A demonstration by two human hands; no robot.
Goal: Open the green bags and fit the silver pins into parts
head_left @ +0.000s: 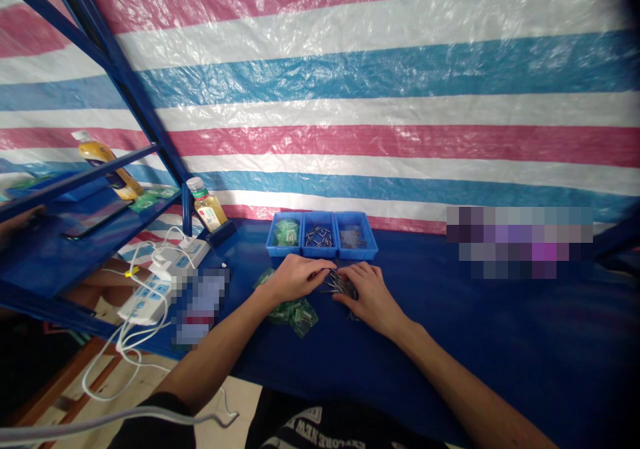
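A small heap of thin metal rods lies on the blue table between my two hands; their exact kind is too small to make out. My left hand is at the left of the heap, its thumb and fingers pinched together, and whatever is between the tips is hidden. Curled around the right side of the heap, my right hand has several rods between thumb and fingers. Green plastic packets lie beside and under my left wrist, partly covered by it.
Behind my hands stand three joined blue bins: one with green packets, one with short metal pins, one with clear bags. On the left are a power strip with white cables, a drink bottle and a blue metal frame.
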